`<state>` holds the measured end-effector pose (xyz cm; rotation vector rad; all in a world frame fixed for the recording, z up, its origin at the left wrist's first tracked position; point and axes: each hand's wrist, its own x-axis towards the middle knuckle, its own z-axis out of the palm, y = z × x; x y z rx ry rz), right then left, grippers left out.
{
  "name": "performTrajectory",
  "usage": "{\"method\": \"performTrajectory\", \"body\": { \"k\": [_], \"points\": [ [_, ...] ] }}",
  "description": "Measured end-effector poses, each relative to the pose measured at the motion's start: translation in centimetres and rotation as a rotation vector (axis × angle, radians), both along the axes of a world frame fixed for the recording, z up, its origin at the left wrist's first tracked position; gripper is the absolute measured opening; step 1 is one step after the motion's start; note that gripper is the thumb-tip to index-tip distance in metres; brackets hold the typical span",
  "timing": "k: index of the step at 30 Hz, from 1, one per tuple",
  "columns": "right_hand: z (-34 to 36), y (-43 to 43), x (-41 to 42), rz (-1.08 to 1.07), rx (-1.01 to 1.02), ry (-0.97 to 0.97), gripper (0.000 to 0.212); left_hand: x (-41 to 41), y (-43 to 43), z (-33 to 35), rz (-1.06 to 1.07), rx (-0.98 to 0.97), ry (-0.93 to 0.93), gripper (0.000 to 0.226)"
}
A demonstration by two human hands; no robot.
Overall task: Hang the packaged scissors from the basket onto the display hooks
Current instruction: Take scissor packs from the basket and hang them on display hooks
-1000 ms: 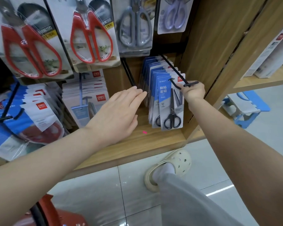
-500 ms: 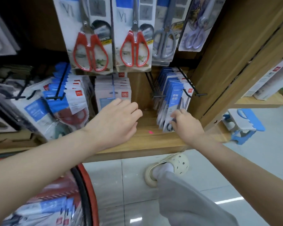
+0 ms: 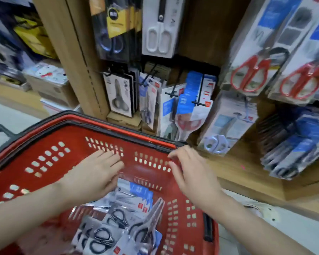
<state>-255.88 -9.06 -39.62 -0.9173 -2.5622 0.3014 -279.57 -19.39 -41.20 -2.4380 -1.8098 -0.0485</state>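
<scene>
A red plastic basket (image 3: 44, 162) with a black rim fills the lower left. Several packaged black-handled scissors (image 3: 114, 223) lie in a heap on its bottom. My left hand (image 3: 94, 173) hovers inside the basket above the packs, fingers straight, holding nothing. My right hand (image 3: 188, 172) is over the basket's far right corner, fingers loosely bent and empty. Beyond the basket, display hooks (image 3: 173, 92) on the wooden shelf carry hanging scissor packs. The row of blue-card black-handled scissors (image 3: 293, 150) hangs at the far right.
Red-handled scissors (image 3: 250, 74) and white-handled scissors (image 3: 157, 34) hang higher up. A wooden upright (image 3: 75, 52) divides the shelving, with cardboard boxes (image 3: 50, 83) to its left. The wooden shelf base (image 3: 238, 168) runs under the hooks. The view is motion-blurred.
My view has swung left and down from the hooks to the basket. Both hands left the hanging blue-card packs and now hover over the basket, empty.
</scene>
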Motion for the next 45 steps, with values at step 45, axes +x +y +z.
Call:
{"method": "performTrajectory", "body": {
  "k": [45],
  "points": [
    [-17.1,-4.3,-9.6,-0.361,-1.052,0.015,0.017,-6.8,-1.8,-13.7,0.903,-0.225,-1.371,0.008]
  ]
}}
